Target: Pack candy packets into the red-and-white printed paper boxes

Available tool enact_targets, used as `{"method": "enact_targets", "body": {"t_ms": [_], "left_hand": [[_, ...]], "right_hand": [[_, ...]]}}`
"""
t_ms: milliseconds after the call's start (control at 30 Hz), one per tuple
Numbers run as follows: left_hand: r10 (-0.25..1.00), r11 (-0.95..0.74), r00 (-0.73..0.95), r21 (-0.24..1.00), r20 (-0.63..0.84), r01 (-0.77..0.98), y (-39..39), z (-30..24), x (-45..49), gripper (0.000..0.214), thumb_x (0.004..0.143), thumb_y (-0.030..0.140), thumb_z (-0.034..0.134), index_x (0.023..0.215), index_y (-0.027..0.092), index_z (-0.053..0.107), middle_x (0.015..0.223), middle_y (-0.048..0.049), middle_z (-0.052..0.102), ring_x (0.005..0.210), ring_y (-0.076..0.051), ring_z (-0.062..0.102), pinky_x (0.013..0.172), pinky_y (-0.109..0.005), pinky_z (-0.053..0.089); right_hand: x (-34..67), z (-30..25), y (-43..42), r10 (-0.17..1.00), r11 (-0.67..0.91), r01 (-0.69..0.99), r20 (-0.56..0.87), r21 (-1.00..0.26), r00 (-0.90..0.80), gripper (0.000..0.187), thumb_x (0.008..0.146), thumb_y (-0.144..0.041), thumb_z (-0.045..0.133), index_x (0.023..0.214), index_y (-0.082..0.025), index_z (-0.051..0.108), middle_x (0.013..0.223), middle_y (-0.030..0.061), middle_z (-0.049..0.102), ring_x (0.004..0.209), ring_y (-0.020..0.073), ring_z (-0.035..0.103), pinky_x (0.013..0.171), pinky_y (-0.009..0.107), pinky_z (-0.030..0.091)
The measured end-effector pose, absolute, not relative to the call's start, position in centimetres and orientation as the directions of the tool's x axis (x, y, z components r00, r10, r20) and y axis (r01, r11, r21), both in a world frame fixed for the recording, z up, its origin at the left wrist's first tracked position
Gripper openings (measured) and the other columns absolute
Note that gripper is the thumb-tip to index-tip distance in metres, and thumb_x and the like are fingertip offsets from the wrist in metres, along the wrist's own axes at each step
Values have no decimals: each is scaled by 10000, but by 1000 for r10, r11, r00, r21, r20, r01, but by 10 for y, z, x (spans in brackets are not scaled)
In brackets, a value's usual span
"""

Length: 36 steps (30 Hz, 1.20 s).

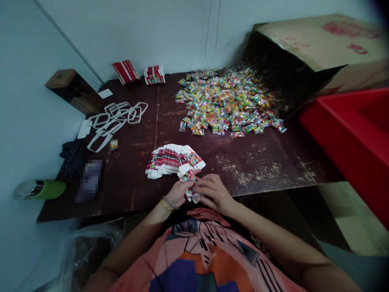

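Note:
Close to the table's front edge, my left hand (178,194) is closed around a small printed candy box (187,177), red and white with white flaps. My right hand (214,192) has its fingers curled against the same box from the right; its fingertips touch the box's lower flap. Just beyond my hands, a fanned stack of flat printed boxes (168,159) lies on the table. Farther back spreads a big heap of small clear packets of coloured candy (227,99).
White paper bands (103,125) and one candy packet (114,144) lie at left. Red box bundles (154,75) stand at the back. A green bottle (48,189) lies far left. A large carton (319,44) and a red bin (358,134) bound the right side.

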State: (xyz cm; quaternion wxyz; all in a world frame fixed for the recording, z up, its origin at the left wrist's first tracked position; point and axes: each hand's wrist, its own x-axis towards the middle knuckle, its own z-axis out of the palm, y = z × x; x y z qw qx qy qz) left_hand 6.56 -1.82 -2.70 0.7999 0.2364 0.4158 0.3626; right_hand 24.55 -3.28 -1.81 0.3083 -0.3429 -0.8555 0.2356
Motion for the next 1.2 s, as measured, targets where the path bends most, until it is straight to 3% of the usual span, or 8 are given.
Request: {"method": "enact_targets", "body": {"t_ms": [100,233,400,533,700,800,1000,1200], "left_hand": [[705,670,463,719,-537,-185,-26,-30,76,228,608,222,753,769,122,625,639,-21,662,596,-152,616,612,-277,471],[670,634,496,773,-552,5,-35,-34,80,233,639,283,741,677,141,560,518,-6,609,461,-122,553,489,-240,417],[688,577,474,810,-550,104,-36,-38,84,293,614,332,773,677,146,556,514,7,589,439,-107,520,458,-228,397],[719,472,470,856,-512,211,-32,-32,89,362,530,362,836,634,128,579,557,4,592,501,-115,525,496,-237,403],[796,416,377,881,-473,227,-44,-30,86,488,679,592,673,610,115,595,521,19,524,516,-105,466,502,-231,363],[747,536,441,843,-497,42,-56,-29,79,541,776,640,541,814,115,668,681,-25,636,653,-143,563,627,-252,451],[526,814,613,558,-589,-162,-66,-27,80,611,806,663,477,1008,118,665,819,-89,696,755,-193,652,793,-329,497],[557,725,593,688,-581,-7,-69,-7,81,564,836,620,473,1083,150,663,896,-64,720,899,-222,653,914,-358,451]], "right_hand": [[245,-17,-23,823,551,497,338,-670,-456,263,869,-335,612,1115,-245,634,1259,86,582,1195,267,435,998,477,325],[250,-14,-6,826,449,358,228,-819,-515,159,823,-337,671,867,-187,637,1232,98,584,1162,240,487,972,424,382],[259,-7,-3,712,469,316,142,-825,-688,147,807,-336,689,833,-192,678,1227,90,593,1197,251,482,1008,447,345],[271,-4,2,597,364,164,94,-917,-797,210,875,-316,600,758,-167,691,1015,66,638,989,187,583,884,328,450],[275,-7,-20,812,68,185,-53,-980,-581,168,885,-312,571,991,-189,617,884,19,652,759,140,603,687,259,486],[269,-17,-44,913,-97,102,-130,-990,-387,395,821,-314,656,1164,-234,477,854,-13,640,624,104,561,563,215,459],[264,-30,-65,805,-572,-382,-409,-726,-429,245,835,-408,641,851,-177,562,631,-46,546,508,58,520,506,169,483],[273,-20,-49,609,-766,-324,-466,-555,-642,332,691,-208,793,972,-153,626,793,-13,643,566,50,590,498,135,526]]}}
